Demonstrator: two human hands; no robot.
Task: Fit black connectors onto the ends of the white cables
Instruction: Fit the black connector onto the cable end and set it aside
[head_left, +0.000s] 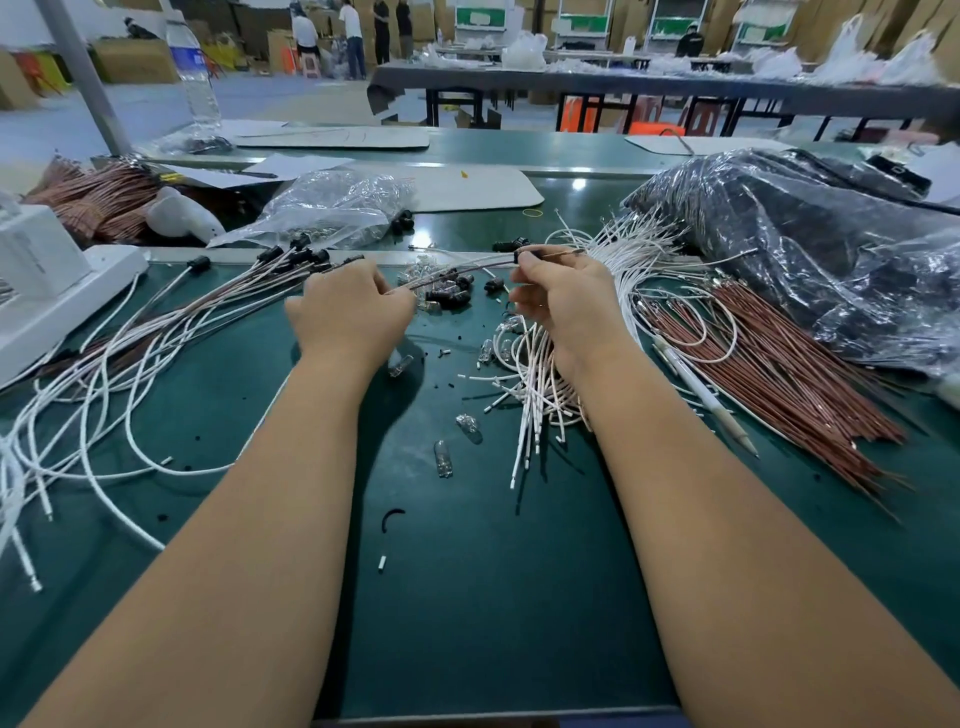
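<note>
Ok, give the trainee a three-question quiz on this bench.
1. True or false: the right hand pinches a black connector threaded on wires.
2. The finished cables with connectors lie on which side: A) left B) right C) front edge?
3. Fill in: the pen lies beside the ___ wires.

Key: 1 true; 2 A; 3 brown.

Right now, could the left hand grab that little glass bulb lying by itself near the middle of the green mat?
Probably not yet: the left hand is pinching wires. The glass bulb lies uncovered on the green mat, so the way is free once it lets go.
</note>
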